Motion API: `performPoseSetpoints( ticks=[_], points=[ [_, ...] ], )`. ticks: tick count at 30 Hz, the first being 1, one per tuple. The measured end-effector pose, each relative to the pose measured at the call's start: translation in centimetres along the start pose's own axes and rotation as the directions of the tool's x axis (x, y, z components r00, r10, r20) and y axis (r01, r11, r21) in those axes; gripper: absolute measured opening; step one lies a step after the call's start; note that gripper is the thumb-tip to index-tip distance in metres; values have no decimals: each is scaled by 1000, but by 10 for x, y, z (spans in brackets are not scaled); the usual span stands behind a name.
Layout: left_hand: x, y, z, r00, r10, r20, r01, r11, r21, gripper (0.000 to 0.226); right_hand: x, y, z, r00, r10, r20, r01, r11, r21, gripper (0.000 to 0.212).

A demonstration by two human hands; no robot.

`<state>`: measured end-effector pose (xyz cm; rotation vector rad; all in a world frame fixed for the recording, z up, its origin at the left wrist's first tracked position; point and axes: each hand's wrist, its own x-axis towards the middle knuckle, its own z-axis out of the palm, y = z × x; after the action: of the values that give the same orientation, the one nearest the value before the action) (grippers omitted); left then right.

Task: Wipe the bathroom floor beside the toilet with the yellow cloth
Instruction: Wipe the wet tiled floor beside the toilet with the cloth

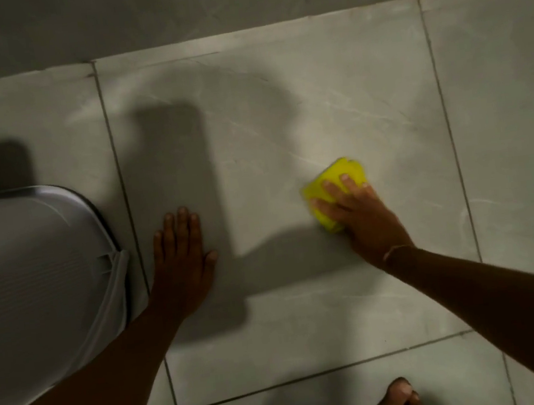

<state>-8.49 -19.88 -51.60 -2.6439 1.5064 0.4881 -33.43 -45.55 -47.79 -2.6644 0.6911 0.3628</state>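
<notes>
**tilefan:** So the yellow cloth (336, 181) is bunched up on the big grey floor tile (281, 107), right of centre, pinned under the right hand (356, 212). Fingers are spread flat over it, pressing down more than gripping. Looks soft and light, probably folds and slides easily on that smooth tile, so I'd guess a flat palm on top beats pinching an edge.

**mopguy:** Agreed. What's the left hand (180, 245) doing?

**tilefan:** Open, flat on the floor, holding nothing. It's just beside the toilet (33, 262), looks like it's propping the person up. Bare toes at the bottom edge too.

**mopguy:** So the strip along the toilet base is still to reach?

**tilefan:** Can't tell what's wiped, the tile shows no clear wet marks.
</notes>
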Motion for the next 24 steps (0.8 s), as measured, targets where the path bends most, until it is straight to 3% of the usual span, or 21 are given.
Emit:
performPoseSetpoints(
  ticks=[1, 2, 3, 5, 6, 7, 9, 10, 11, 12, 13, 14, 16, 17, 18, 19, 21, 23, 24],
  points=[
    [-1, 0, -2, 1000, -7, 16, 7, 1000, -3, 71, 9, 4, -3, 987, 159, -37, -158, 987, 31, 73],
    [-1, 2, -3, 1000, -4, 23, 4, 1000, 0, 71, 26, 3, -7, 920, 383, -85, -376, 923, 82, 73],
    [0, 2, -3, 1000, 1, 23, -1, 1000, 4, 71, 50, -4, -11, 807, 580, -111, -559, 811, 171, 74],
    [0, -1, -2, 1000, -1, 31, 1, 1000, -2, 71, 100, -29, -15, 621, 777, -106, -719, 618, 318, 77],
    [0, -2, -2, 999, -5, 39, 5, 1000, -4, 71, 114, -48, -14, 617, 777, -125, -715, 620, 325, 77],
    [0, -1, -3, 999, 1, 46, -1, 1000, -2, 71, 118, -65, -10, 678, 719, -151, -669, 689, 279, 77],
    [0, 1, -6, 998, 5, 56, -4, 1000, -8, 72, 97, -90, 4, 898, 418, -135, -402, 906, 131, 76],
    [1, 1, -7, 998, 0, 57, 1, 1000, -20, 72, 74, -95, 11, 969, 225, -104, -219, 974, 65, 75],
    [1, 1, -8, 998, -3, 59, 4, 1000, -25, 72, 49, -93, 16, 994, 85, -65, -83, 996, 30, 73],
    [0, 2, -9, 998, -4, 60, 6, 1000, -24, 72, 31, -83, 18, 998, 30, -46, -29, 999, 16, 71],
    [0, 3, -10, 998, -4, 63, 5, 1000, -21, 72, 24, -69, 16, 996, 67, -55, -65, 997, 31, 70],
    [0, 3, -10, 998, -5, 63, 6, 1000, -22, 72, 31, -59, 12, 979, 181, -89, -178, 983, 50, 71],
    [1, 3, -10, 998, -8, 56, 10, 1000, -25, 72, 75, -59, 0, 859, 489, -154, -471, 871, 141, 74],
    [0, 2, -9, 998, -9, 54, 10, 1000, -23, 72, 103, -70, -6, 797, 584, -152, -553, 808, 203, 74],
    [0, 3, -8, 998, -8, 58, 9, 1000, -26, 72, 126, -83, -11, 792, 598, -128, -564, 795, 224, 74],
    [0, 3, -9, 998, -5, 60, 7, 999, -34, 72, 139, -98, -12, 842, 524, -130, -498, 846, 187, 74],
    [1, 3, -9, 999, -3, 50, 5, 999, -40, 72, 133, -113, -1, 979, 159, -130, -159, 987, 7, 77],
    [0, 3, -10, 998, -15, 58, 17, 999, -43, 73, 103, -104, 5, 993, -101, -57, 96, 991, -95, 81],
    [-1, 4, -10, 998, -18, 67, 21, 999, -47, 73, 96, -95, 4, 994, -91, -54, 86, 992, -93, 82]
  ],
)
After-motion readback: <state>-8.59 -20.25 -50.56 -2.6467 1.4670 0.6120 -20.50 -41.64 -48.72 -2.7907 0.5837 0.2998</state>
